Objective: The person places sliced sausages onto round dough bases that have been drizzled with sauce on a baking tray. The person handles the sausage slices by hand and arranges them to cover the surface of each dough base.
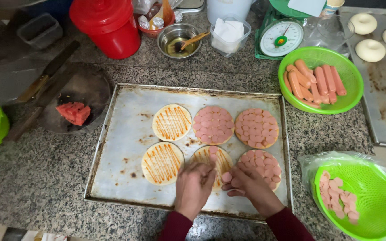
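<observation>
Low in the middle of the frame, a sauce-striped dough round [213, 161] lies on the metal baking tray [117, 147], partly laid with sausage slices [212, 153]. The left hand [195, 186] rests on it, fingers loosely curled and pressing slices down. The right hand [246, 184] pinches a slice at its edge. A green basket [371, 196] of slices sits on the surface at lower right.

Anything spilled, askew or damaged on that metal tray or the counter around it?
Nothing spilled or knocked over. The metal baking tray has brown burnt-looking stains on its bare surface, but no dents show. The six round sauced dough bases sit in two even rows; both hands rest on the lower middle base, only partly covered in sausage slices.
</observation>
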